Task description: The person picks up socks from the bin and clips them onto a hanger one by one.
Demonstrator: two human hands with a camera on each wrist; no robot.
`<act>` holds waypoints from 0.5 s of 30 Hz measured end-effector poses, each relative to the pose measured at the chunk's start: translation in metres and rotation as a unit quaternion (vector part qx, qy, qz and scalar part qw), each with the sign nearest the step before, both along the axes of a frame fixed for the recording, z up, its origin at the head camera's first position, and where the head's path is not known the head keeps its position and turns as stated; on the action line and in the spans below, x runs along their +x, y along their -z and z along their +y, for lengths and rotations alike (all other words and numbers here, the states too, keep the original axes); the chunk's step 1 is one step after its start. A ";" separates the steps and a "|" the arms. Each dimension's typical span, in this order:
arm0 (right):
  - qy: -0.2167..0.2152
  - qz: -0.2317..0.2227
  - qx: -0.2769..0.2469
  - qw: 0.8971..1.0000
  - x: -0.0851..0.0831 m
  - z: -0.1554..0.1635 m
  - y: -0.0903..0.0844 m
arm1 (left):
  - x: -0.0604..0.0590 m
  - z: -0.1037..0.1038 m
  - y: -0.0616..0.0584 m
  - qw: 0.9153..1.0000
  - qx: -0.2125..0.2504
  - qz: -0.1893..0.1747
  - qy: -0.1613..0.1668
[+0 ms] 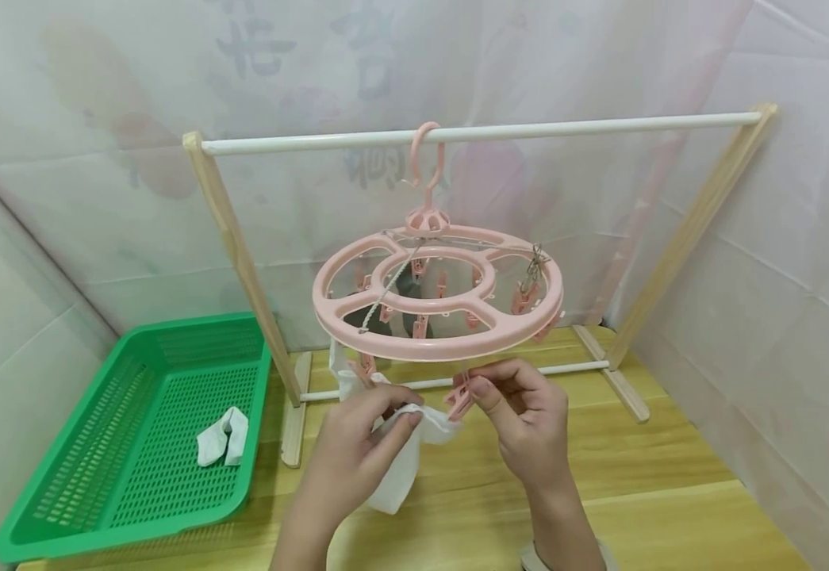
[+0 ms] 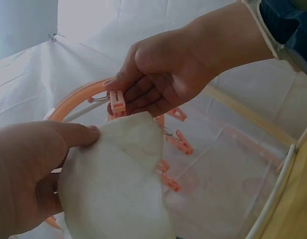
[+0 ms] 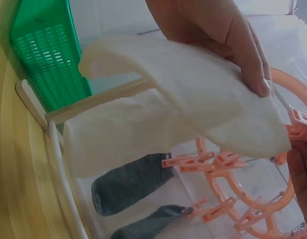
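A round pink clip hanger (image 1: 437,293) hangs by its hook from the white rail of a wooden rack (image 1: 481,133). My left hand (image 1: 360,444) pinches a white sock (image 1: 403,452) and holds its top edge up near the hanger's front rim. My right hand (image 1: 521,412) pinches a pink clip (image 1: 459,399) that dangles from that rim, right beside the sock's edge. The left wrist view has the sock (image 2: 116,184) just under the clip (image 2: 117,102). Another white sock (image 3: 123,134) and dark grey socks (image 3: 131,186) hang from other clips.
A green plastic basket (image 1: 64,507) lies on the wooden table at the left with a white sock (image 1: 223,436) in it. The rack's wooden legs (image 1: 239,254) stand on the table. White sheeting closes in the back and both sides.
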State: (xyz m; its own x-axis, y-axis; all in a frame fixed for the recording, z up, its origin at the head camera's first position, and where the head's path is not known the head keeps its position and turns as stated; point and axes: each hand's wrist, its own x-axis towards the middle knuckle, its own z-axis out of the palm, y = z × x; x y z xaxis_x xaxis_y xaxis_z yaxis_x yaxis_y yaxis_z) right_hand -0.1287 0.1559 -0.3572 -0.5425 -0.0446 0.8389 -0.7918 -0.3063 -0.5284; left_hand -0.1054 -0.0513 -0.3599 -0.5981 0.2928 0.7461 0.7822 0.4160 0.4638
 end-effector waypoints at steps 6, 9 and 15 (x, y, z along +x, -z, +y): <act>-0.005 -0.005 0.002 1.000 0.001 -0.001 0.000 | 0.001 0.009 0.000 0.999 0.007 0.041 -0.001; 0.003 -0.011 0.006 1.000 0.001 -0.001 0.000 | 0.000 0.014 0.000 0.997 0.010 0.072 -0.027; 0.033 -0.007 0.020 0.999 0.001 -0.002 0.000 | 0.000 0.022 -0.001 0.990 0.007 0.117 -0.083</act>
